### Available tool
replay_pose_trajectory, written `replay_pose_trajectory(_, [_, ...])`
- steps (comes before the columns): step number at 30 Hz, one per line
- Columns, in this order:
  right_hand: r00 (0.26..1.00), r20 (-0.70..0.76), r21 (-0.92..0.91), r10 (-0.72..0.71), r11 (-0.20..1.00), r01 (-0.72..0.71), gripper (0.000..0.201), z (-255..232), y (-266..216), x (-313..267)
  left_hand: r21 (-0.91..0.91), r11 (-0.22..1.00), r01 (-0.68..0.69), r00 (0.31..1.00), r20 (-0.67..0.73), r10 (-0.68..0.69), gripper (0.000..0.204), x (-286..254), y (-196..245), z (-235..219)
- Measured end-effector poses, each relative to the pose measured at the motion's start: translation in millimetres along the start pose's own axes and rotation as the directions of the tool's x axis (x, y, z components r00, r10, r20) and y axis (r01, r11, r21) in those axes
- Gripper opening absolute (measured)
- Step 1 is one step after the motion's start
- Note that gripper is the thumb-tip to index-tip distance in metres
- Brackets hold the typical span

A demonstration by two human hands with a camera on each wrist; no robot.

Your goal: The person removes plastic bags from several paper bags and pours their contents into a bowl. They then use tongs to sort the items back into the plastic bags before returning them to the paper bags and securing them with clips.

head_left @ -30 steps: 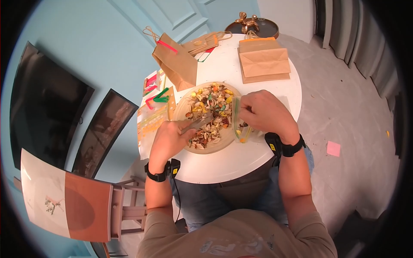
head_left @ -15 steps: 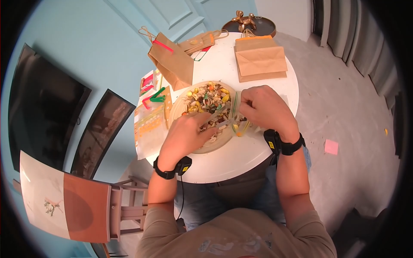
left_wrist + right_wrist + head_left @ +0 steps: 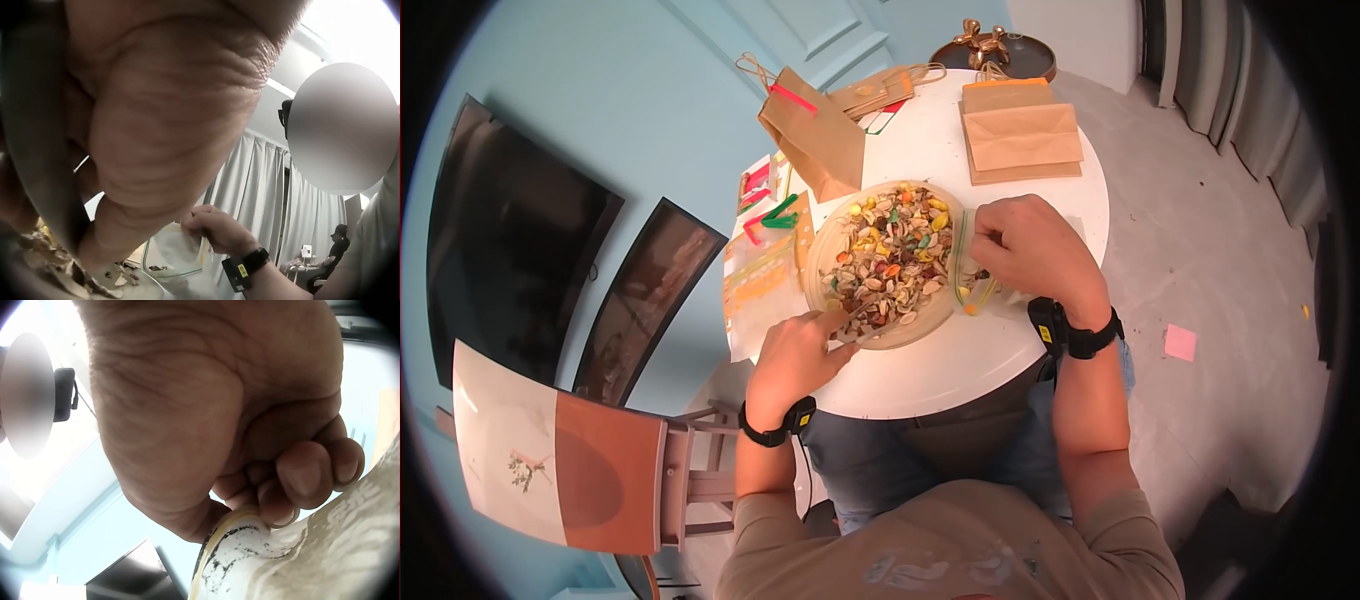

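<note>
In the head view, my left hand holds a thin tongs-like tool, its tips at the near-left part of a round tray heaped with mixed dried petals and pieces. The left wrist view has the tool's grey strip close up beside the left hand. My right hand pinches the rim of a clear zip bag just right of the tray. Some pieces lie inside the bag. In the right wrist view, the right hand's fingertips grip the bag's edge.
Brown paper bags stand at the back left, and another at the back right. Green clips and printed clear bags lie on the white table at left. A distant person sits by the curtains.
My left hand has moved back and left with the tool, from near the bag's mouth to the tray's near-left part. The right hand keeps its pinch on the bag. The head view has shifted slightly.
</note>
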State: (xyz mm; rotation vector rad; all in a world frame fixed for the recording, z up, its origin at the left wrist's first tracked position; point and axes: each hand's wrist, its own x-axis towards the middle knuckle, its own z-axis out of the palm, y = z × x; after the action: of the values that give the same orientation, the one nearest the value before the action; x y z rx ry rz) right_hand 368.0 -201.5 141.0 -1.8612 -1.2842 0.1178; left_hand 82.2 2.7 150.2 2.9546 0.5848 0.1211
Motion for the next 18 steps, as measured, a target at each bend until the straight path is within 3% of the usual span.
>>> replay_pose_trajectory(3, [1.000,-0.002,-0.002,0.002,1.000,-0.002,0.019,3.4,-1.1,0.8,0.134,0.991,0.031,0.997,-0.075,-0.021,0.037,-0.6,0.2,10.0])
replay_pose_trajectory(6, [1.000,0.025,-0.014,0.003,1.000,-0.002,0.019,4.4,-2.2,1.8,0.116,0.992,0.047,0.993,-0.113,-0.034,0.036,13.9,-8.4,22.7])
replay_pose_trajectory(9, [1.000,0.006,-0.006,-0.019,1.000,0.019,0.019,5.5,-2.1,1.2,0.054,0.995,0.088,0.996,-0.030,-0.087,0.037,31.0,-13.8,22.9])
replay_pose_trajectory(15, [1.000,-0.002,0.003,-0.026,1.000,0.026,0.020,8.3,0.7,3.0,-0.032,0.993,0.116,0.993,0.001,-0.116,0.037,40.1,-15.1,20.1])
replay_pose_trajectory(18, [0.999,-0.012,0.002,-0.042,0.999,0.042,0.020,9.7,2.1,3.3,-0.036,0.992,0.125,0.992,-0.027,-0.126,0.023,37.9,-12.5,22.2])
